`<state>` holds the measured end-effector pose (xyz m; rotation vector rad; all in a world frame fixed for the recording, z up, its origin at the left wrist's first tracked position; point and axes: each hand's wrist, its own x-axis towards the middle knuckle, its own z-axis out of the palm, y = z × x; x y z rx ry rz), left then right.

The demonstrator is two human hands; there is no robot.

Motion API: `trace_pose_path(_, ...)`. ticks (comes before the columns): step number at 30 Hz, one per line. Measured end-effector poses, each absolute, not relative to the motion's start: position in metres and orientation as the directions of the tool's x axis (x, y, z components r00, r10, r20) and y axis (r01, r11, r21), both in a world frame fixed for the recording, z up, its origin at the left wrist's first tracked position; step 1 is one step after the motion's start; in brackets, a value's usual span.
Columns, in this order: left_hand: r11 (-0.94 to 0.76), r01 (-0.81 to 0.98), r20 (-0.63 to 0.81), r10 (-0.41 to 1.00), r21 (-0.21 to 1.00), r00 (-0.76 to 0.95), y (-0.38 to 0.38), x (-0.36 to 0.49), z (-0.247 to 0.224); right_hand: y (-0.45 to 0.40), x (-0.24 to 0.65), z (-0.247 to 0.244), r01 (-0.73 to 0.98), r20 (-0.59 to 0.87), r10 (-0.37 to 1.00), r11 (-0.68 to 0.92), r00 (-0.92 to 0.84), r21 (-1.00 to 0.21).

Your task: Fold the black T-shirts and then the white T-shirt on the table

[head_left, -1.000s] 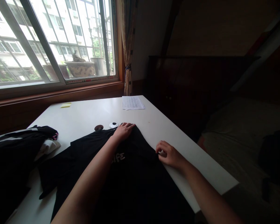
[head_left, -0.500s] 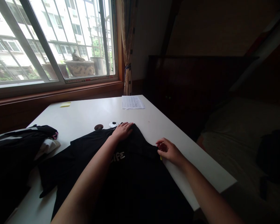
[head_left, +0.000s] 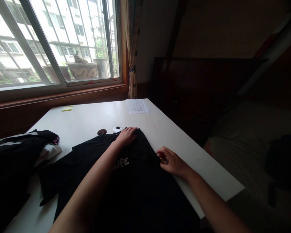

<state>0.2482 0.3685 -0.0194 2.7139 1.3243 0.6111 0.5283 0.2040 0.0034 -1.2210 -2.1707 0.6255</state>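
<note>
A black T-shirt [head_left: 140,181] with pale lettering on its chest lies spread over the white table. Near its collar and shoulder, my left hand [head_left: 126,136] rests flat on the cloth with fingers stretched out. At the shirt's right edge, my right hand [head_left: 172,162] has thumb and fingers closed on the dark fabric; a small yellow bit shows between them. The left sleeve [head_left: 53,178] fans out over the table. Just beyond the collar sit a brown round object [head_left: 102,132] and a white round one with a dark centre [head_left: 117,129].
A heap of dark clothes [head_left: 12,158] covers the table's left side. Toward the back of the white table [head_left: 94,113] are printed papers [head_left: 137,106] and a yellow sticky note pad [head_left: 67,108]. A barred window [head_left: 70,42] and a tied curtain [head_left: 133,64] stand behind.
My right hand has shifted slightly left, and the shirt's right sleeve that stuck out there is now drawn in, leaving a straighter edge. My left hand stays in place.
</note>
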Motion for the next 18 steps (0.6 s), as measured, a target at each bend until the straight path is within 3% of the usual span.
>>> trace_pose_path(4, -0.651, 0.725, 0.401, 0.740, 0.224, 0.541, 0.347, 0.251, -0.009, 0.206, 0.530, 0.002, 0.647, 0.231, 0.887, 0.452, -0.400, -0.614)
trace_pose_path(7, -0.747, 0.636, 0.427, 0.647, 0.191, 0.632, 0.313, 0.255, 0.004, 0.209, 0.535, 0.002, 0.678, 0.234, 0.900, 0.433, -0.369, -0.595)
trace_pose_path(12, -0.910, 0.407, 0.271, 0.413, 0.083, 0.869, 0.264, 0.259, 0.025, 0.215, 0.544, -0.001, 0.683, 0.233, 0.932, 0.363, -0.279, -0.634)
trace_pose_path(18, -0.918, 0.395, 0.211, 0.383, -0.019, 0.899, 0.262, 0.253, 0.032, 0.220, 0.550, -0.007, 0.704, 0.210, 0.952, 0.307, -0.224, -0.640)
